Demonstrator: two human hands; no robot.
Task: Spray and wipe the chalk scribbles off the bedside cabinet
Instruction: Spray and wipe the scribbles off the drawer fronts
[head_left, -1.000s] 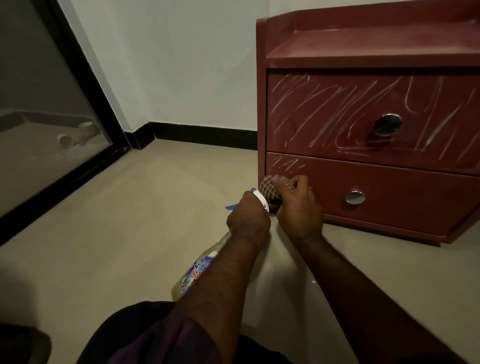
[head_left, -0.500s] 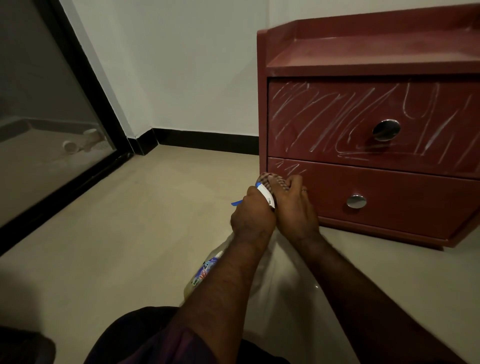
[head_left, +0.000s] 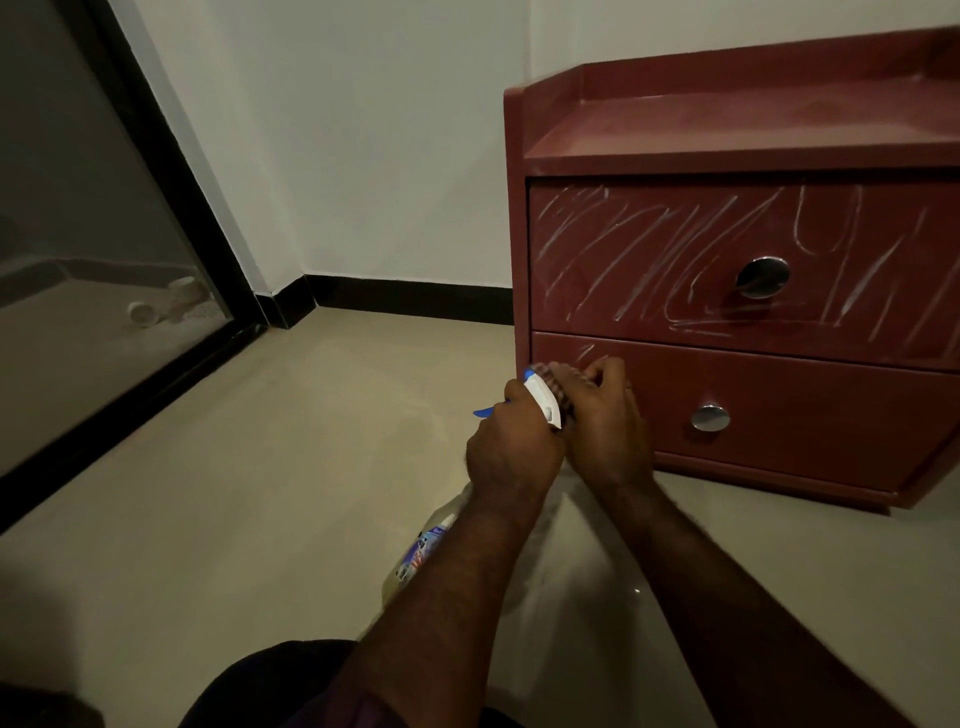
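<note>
Dim room, view looking down from the head camera.

- Bedside cabinet (head_left: 727, 130): red-brown, two drawers, stands on the floor (head_left: 260, 467) at 2–3 o'clock of the view, its back against the white wall (head_left: 363, 156).
- Upper drawer (head_left: 883, 322): chalk scribbles (head_left: 675, 249) run across nearly the whole front as slanted white strokes, on both sides of the round metal knob (head_left: 762, 276).
- Lower drawer (head_left: 805, 415): front mostly bare. A few short chalk strokes show at its 11 o'clock corner. Second knob (head_left: 710, 418) sits near its middle.
- Right hand (head_left: 608, 431): just past view centre toward 4 o'clock. Fingers curled, bunching a checked cloth (head_left: 563, 384) and pressing it onto the lower drawer's 10 o'clock corner, directly under those short strokes. Cloth is blurred, and most of it is hidden by the two hands.
- Left hand (head_left: 511, 457): touching the right hand on its 9 o'clock side, back of the hand toward the camera. It is wrapped round the neck of the spray bottle (head_left: 421, 551). The white spray head sticks out at the hand's 12 o'clock, the blue trigger at 9 o'clock. The bottle body hangs down toward 7 o'clock, tilted, its label partly visible beside the forearm.
- Glass door (head_left: 78, 234): dark frame, at 9 o'clock of the view. Pale round objects lie behind the pane, too small to tell.
- Black skirting (head_left: 405, 299): runs along the wall foot at 12 o'clock.
</note>
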